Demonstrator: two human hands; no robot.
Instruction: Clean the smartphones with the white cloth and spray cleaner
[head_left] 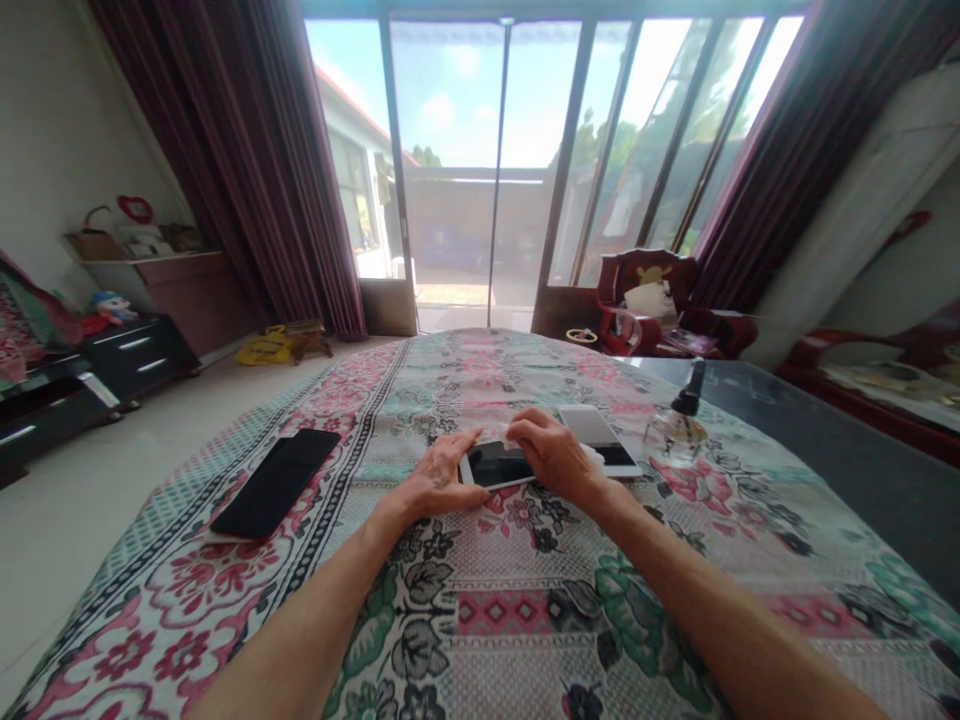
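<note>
A white-edged phone [496, 464] with a dark screen lies on the flowered cloth [480, 600] in front of me. My left hand [441, 478] rests at its left end, fingers stretched flat along the edge. My right hand [551, 452] lies over the phone's right end, fingers curled and pinching a small pale piece, perhaps a wipe or film, against the top edge. A second white device [600, 437] lies just behind and right of my right hand.
A black phone or case [274, 481] lies on the cloth at the left. A small clear bottle with a black spray top [679, 428] stands at the right. Beyond are glass doors, dark red curtains, a red wooden chair [649, 310] and low cabinets on the left.
</note>
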